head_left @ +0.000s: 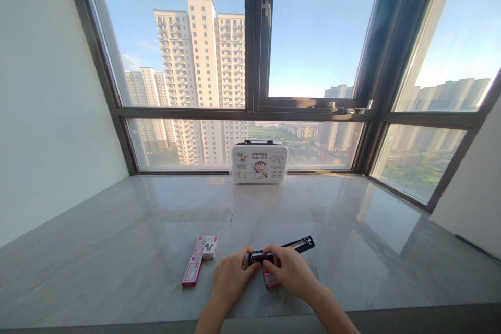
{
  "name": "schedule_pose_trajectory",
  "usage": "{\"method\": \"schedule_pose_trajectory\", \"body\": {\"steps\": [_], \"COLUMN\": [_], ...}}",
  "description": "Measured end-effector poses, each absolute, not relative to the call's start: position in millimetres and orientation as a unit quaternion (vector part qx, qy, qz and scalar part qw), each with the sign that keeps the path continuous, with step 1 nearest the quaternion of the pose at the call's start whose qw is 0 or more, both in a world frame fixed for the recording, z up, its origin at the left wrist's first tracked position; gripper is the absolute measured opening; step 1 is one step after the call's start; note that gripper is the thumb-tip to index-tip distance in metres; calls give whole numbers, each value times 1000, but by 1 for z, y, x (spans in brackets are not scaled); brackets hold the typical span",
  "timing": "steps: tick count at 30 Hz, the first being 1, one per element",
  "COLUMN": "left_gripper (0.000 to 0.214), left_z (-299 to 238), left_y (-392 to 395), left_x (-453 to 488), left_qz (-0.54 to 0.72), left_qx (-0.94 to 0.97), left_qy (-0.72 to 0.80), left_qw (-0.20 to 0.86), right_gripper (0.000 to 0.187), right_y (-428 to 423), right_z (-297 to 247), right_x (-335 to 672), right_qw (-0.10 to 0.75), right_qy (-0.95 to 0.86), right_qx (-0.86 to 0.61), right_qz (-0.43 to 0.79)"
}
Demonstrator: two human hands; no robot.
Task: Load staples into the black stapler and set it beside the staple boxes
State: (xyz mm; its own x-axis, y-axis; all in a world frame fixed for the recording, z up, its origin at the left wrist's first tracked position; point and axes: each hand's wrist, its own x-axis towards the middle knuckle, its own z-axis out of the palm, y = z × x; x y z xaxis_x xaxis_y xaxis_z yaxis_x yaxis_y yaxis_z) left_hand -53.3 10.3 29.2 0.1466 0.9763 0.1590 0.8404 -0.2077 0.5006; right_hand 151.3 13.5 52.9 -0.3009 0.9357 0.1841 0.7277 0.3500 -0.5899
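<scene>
A black stapler [290, 247] lies on the marble sill near the front edge, its top arm swung open toward the right. My left hand [231, 276] and my right hand [288, 270] meet at its near end, fingers curled around the black body. Under my right hand a small red box [269, 280] peeks out. Left of my hands lies an opened red and white staple box [210, 247] with its red sleeve [192, 271] beside it.
A white printed case with a black handle [259, 163] stands upright at the back against the window. The grey marble sill [117, 240] runs wide to both sides. Window frames and a white wall on the left enclose it.
</scene>
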Motion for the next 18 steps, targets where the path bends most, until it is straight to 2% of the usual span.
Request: {"method": "schedule_pose_trajectory", "body": {"steps": [4,8,10,14,18], "left_gripper": [32,32,31,31,30], "left_z": [29,29,29,29,29], "left_y": [10,10,10,9,9], "left_x": [-54,-54,-54,-53,-52], "left_qz": [234,235,233,227,225], "left_qx": [742,744,745,747,745], "left_qy": [609,607,606,607,611], "left_qw": [153,153,153,150,144], "right_gripper": [42,66,71,69,45], "right_y": [5,9,15,36,54], "right_z": [31,14,20,51,66], "right_x": [176,227,241,224,178], "right_qw": [332,334,364,375,337], "right_qy": [-724,-598,-577,-661,-729], "right_qx": [-522,-571,-565,-526,-497], "right_qz": [305,452,463,382,329]}}
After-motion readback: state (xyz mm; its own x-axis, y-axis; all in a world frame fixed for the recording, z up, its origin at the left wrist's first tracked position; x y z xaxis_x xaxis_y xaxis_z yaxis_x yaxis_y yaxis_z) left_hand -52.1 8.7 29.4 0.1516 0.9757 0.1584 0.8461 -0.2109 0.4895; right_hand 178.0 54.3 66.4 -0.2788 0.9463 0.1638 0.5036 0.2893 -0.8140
